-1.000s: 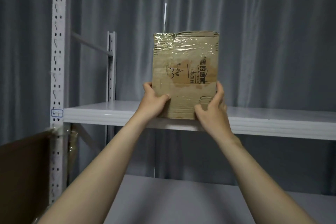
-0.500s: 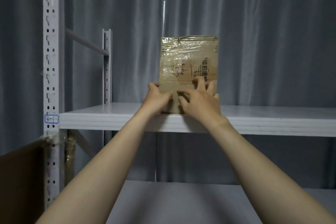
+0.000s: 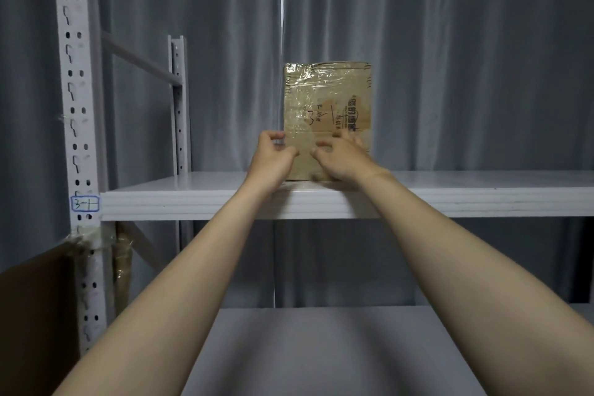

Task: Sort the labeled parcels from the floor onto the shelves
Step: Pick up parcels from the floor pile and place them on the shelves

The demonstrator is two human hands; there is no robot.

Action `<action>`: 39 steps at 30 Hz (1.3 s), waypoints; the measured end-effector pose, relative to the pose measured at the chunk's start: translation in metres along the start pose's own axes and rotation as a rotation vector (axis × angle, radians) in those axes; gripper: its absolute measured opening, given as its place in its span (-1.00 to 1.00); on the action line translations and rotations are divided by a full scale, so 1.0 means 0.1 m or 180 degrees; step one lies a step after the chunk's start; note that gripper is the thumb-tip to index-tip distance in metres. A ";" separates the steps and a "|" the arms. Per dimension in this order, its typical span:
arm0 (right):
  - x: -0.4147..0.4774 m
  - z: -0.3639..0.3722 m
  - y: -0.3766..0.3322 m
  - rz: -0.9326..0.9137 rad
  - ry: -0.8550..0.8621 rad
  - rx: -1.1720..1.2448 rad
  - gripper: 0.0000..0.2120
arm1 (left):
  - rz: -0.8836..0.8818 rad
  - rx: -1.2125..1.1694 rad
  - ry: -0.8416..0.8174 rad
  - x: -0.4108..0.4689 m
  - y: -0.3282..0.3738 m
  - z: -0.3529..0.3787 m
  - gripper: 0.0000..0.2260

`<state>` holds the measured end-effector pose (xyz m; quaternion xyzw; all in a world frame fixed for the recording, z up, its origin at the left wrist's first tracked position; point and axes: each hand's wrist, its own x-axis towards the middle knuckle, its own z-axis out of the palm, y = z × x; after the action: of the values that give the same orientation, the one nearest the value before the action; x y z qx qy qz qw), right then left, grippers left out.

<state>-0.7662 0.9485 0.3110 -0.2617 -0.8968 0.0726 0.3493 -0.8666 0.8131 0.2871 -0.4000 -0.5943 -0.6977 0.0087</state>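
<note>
A brown cardboard parcel (image 3: 328, 100), taped over and marked "3-1" by hand, stands upright on the white upper shelf (image 3: 482, 193), set back from the front edge. My left hand (image 3: 273, 157) is at its lower left corner with curled fingers, apart from the box or barely touching it. My right hand (image 3: 340, 156) hovers in front of its lower face, fingers spread and bent, holding nothing. The parcel's bottom edge is hidden behind both hands.
A white perforated upright (image 3: 77, 138) at the left carries a label (image 3: 85, 203) reading "3-1". A lower white shelf (image 3: 321, 347) lies beneath. Brown cardboard (image 3: 32, 315) leans at the bottom left. Grey curtain (image 3: 450, 58) hangs behind the rack.
The parcel went from held in the air in front of the shelf to standing on it, pushed further back. Both hands have let go and drawn slightly away.
</note>
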 end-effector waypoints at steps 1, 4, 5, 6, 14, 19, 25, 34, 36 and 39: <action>-0.06 -0.02 0.03 -0.0056 0.0279 0.0212 -0.60 | 0.0068 -0.0121 0.0036 -0.04 0.03 0.03 -0.73; -0.38 -0.17 0.21 -0.0078 0.1162 0.0999 -0.76 | 0.0302 -0.0586 -0.0114 -0.20 0.16 0.22 -0.86; -0.51 -0.25 0.29 -0.0036 0.1370 0.1215 -0.79 | 0.0362 -0.0753 -0.0252 -0.28 0.21 0.31 -0.86; -0.65 -0.34 0.39 0.0006 0.1548 0.1347 -0.81 | 0.0419 -0.0881 -0.0405 -0.37 0.27 0.43 -0.84; -2.04 -0.91 1.63 0.0690 0.2373 0.1257 -0.79 | 0.0283 -0.1314 -0.1811 -1.33 0.39 1.87 -0.80; -3.28 -1.06 2.59 0.1657 0.2273 0.0921 -0.77 | -0.0122 -0.1281 -0.2642 -2.16 0.17 2.93 -0.78; -4.75 -1.05 3.52 0.2997 0.1942 0.0913 -0.74 | -0.0781 -0.0786 -0.3637 -3.39 -0.39 4.06 -0.85; -7.05 -0.35 4.87 0.4840 0.1136 0.1358 -0.77 | -0.2224 0.0363 -0.4643 -5.46 -1.83 5.20 -0.90; -7.52 -0.01 5.07 0.5164 0.0964 0.1516 -0.77 | -0.2479 0.0639 -0.4736 -5.89 -2.28 5.26 -0.86; -8.18 0.54 5.26 0.5526 0.0430 0.1580 -0.81 | -0.2963 0.1140 -0.4889 -6.46 -3.00 5.25 -0.81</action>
<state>-0.0754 0.9742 -0.3747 -0.7669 -0.3202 0.4863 0.2700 -0.2861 1.0408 -0.3403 -0.4668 -0.6373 -0.0705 -0.6091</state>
